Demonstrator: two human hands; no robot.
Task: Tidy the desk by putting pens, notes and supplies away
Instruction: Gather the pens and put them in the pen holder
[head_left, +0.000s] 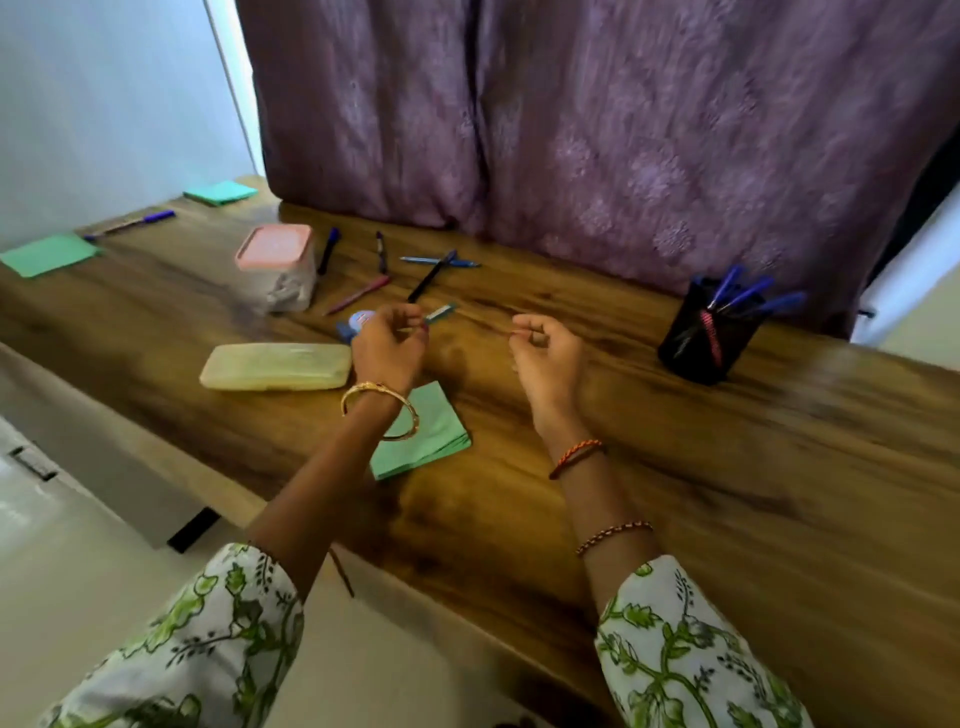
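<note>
Broadly, the wooden desk (675, 467) carries the clutter: a pale pencil case (275, 366) near its front edge, a pink-lidded box (278, 265) behind it, green note stacks (436, 431) under the left wrist and toward the far left corner, and loose pens (431, 275) scattered before the purple curtain (623, 130). A black pen cup (706, 332) holding blue pens stands well to the right. Both hands hover above the desk, fingers curled: the left hand (389, 345) pinches a small teal-tipped pen (439, 313), blurred; the right hand (545, 353) seems to hold nothing, though blur hides its fingertips
</note>
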